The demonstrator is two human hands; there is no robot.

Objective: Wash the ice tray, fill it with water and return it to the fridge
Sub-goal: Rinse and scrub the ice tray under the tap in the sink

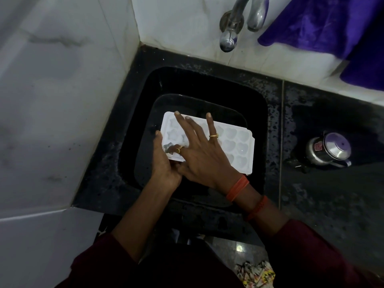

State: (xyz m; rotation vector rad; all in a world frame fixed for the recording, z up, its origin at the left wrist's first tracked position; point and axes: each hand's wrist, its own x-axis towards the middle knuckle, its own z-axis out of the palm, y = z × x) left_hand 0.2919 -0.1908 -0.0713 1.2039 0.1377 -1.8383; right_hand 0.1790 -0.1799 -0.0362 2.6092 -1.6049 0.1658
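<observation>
The white ice tray [236, 142] is held low over the middle of the black sink [207, 84], which sits at the left end of the dark, speckled surface [324, 204]. The left hand [164, 165] has its grip curled round the tray's near left corner. The right hand [205, 156] lies flat on top, fingers spread wide, gripping nothing, just pressing. The tray could slip, I think, because only one corner is held. It could bend or tip if the flat hand pushes hard. It looks like thin, smooth plastic with little star and heart cups. The shiny metal tap [255, 15] by the sink's back edge shows no water. A round steel pot [330, 150] stands on the surface beside the sink's right edge.
</observation>
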